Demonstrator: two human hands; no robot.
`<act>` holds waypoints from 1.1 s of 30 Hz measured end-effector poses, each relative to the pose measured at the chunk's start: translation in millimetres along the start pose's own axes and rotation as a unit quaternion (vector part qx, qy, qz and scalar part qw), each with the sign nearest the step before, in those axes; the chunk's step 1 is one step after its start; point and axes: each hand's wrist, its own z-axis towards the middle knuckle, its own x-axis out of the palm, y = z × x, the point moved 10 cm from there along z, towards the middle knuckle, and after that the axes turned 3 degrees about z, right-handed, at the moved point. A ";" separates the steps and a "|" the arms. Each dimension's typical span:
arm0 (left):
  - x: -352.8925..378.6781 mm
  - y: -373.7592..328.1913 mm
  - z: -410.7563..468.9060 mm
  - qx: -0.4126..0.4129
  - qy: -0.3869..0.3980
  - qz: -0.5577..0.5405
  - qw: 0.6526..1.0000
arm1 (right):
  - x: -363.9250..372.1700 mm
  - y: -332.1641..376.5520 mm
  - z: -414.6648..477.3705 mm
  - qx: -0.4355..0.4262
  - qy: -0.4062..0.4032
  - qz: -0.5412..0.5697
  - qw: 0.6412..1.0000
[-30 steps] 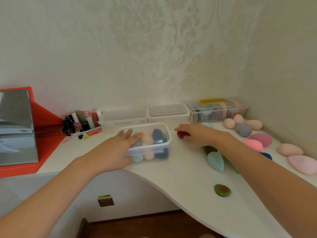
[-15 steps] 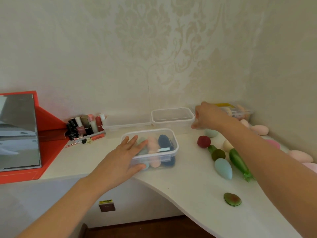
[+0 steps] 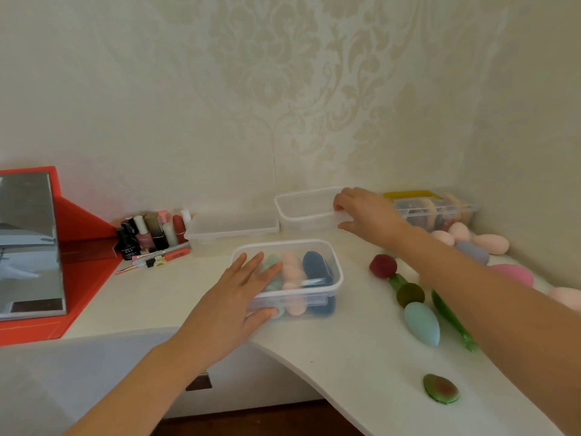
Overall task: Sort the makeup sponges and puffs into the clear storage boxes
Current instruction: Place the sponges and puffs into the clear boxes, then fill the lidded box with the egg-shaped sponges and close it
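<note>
Two clear boxes are in hand: the left hand lies with straight fingers flat on top of the filled sponge box, while the right hand curls its fingers over the rim of the empty box by the wall. That box's long axis runs left to right, gripped at its right end, and the maroon sponge and light blue sponge lie nearer the person, beside the right forearm. Print on the nail polish bottles is too small to read.
</note>
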 end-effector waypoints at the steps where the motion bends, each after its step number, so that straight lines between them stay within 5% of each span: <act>1: 2.2 -4.5 4.0 0.002 0.002 0.003 1.000 | -13.4 -3.4 0.8 0.003 -0.023 0.014 1.000; 9: 19.2 -40.2 54.2 -0.022 -0.029 0.019 0.999 | -96.2 -48.1 -24.5 0.060 -0.162 0.132 0.976; 18: 26.0 -55.6 103.8 0.041 -0.072 0.068 0.994 | -108.8 -84.9 -74.3 0.111 -0.188 0.173 0.960; 33: 29.4 -25.0 158.7 -0.073 -0.107 0.077 0.989 | -106.0 -89.1 -102.4 0.134 -0.196 0.228 0.944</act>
